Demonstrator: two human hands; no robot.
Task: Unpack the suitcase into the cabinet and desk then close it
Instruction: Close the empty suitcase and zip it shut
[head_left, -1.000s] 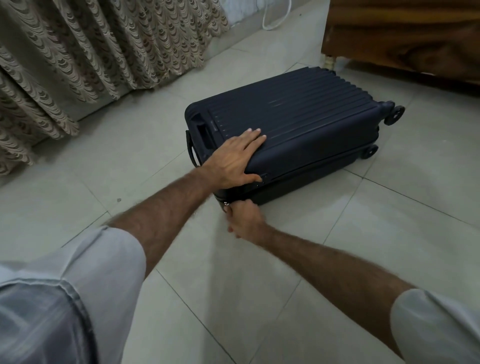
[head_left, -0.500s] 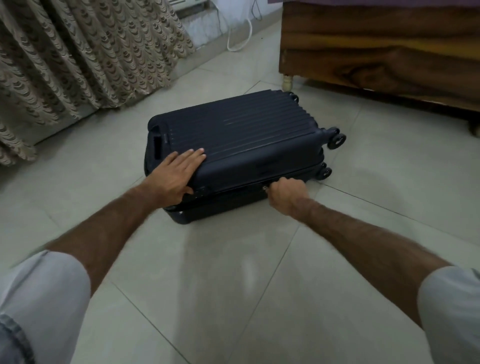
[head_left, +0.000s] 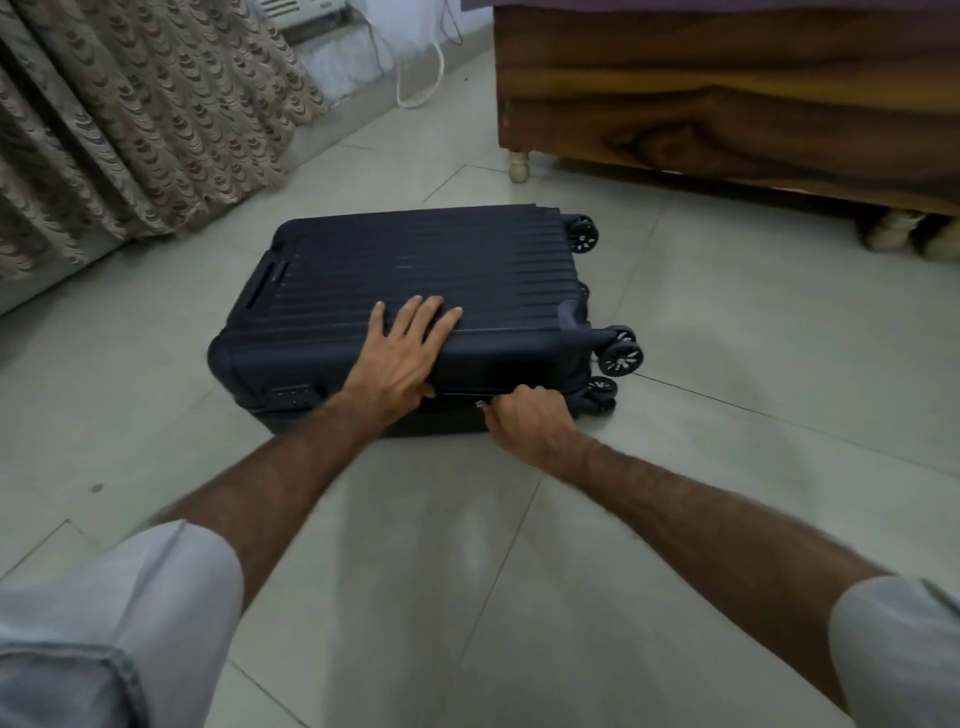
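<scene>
Where the frame starts at the bottom, two pale rolled sleeves, one at the left (head_left: 156, 613) and one at the right (head_left: 898, 649), with bare forearms reaching forward over the tiled floor (head_left: 727, 312). Right hand (head_left: 532, 421) is curled at the near side seam of the suitcase (head_left: 415, 270), fingers pinching what looks like a zipper pull (head_left: 480, 404); pull is tiny and partly hidden, so not fully sure. Left hand (head_left: 402, 353) lies flat on the near top edge of the lid, fingers straight and spread, thumb wrapped down over the side next to the right hand. Suitcase is dark navy, ribbed hard shell, lying flat on the floor, lid down. Combination lock (head_left: 293, 396) on the near side, left of the left hand. Recessed handle slot (head_left: 262, 288) at the left end. Wheels (head_left: 618, 356) at the right end, tipped off the floor sideways. Beyond the suitcase, a wooden bed frame (head_left: 727, 98) at upper right on a short pale leg (head_left: 519, 165). Patterned curtain (head_left: 130, 119) hangs at upper left, reaching the floor. White cable (head_left: 421, 88) loops on the floor by the far wall between curtain and bed.
</scene>
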